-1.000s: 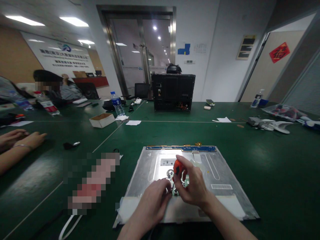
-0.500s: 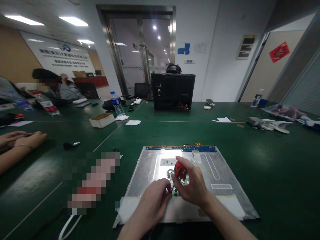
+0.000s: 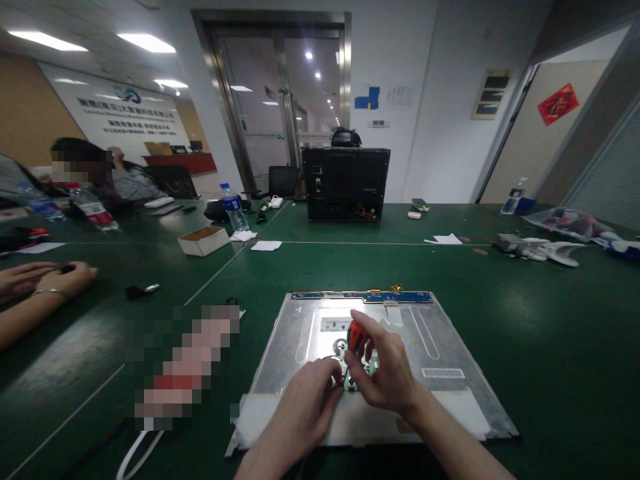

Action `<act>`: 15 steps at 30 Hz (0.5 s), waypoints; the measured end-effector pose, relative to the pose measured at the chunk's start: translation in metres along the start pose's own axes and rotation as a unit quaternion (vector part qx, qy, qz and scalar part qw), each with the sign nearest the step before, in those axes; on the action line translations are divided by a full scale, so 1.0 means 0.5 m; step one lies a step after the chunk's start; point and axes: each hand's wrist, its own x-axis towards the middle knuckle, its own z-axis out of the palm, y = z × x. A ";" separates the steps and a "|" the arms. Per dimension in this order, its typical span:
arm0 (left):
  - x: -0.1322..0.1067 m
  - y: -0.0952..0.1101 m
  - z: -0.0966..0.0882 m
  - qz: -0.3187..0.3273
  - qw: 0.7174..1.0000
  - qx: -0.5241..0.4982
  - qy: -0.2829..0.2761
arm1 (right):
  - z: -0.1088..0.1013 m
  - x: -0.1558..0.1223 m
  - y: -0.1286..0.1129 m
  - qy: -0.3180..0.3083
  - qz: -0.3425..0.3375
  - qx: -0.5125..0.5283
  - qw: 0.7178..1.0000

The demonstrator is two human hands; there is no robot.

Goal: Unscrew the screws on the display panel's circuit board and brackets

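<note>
My right hand [image 3: 387,370] is wrapped round a red and black screwdriver [image 3: 356,337], held tilted over the middle of a silver display panel [image 3: 400,423]. Below the screwdriver, partly covered by my fingers, sits a small green circuit board [image 3: 350,385] with round metal parts near it. My left hand [image 3: 313,400] rests on the panel at the board's left side, thumb and fingers pinched together; what they grip is hidden. A narrow blue circuit strip [image 3: 360,297] runs along the panel's far edge, joined by a short flat cable [image 3: 393,312].
Left of the panel lies a blurred-out reddish object [image 3: 190,367] with white cables. A co-worker's hands [image 3: 55,283] are at the far left. Further back stand a white box [image 3: 203,241], a water bottle [image 3: 233,208] and a black monitor casing [image 3: 346,185]. Grey-white parts [image 3: 540,250] lie at right.
The screwdriver and my right fingers have shifted very slightly; my left hand stays in place. At the far left, the co-worker's hands and the seated person have moved a little.
</note>
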 end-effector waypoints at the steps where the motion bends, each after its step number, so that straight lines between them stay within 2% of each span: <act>1: 0.000 0.001 0.000 0.000 1.000 0.000 0.001 | -0.001 0.000 -0.001 0.001 -0.002 -0.001 1.000; 15: 0.004 0.003 -0.003 0.010 1.000 0.008 0.013 | 0.007 -0.001 0.004 0.021 -0.002 -0.027 0.999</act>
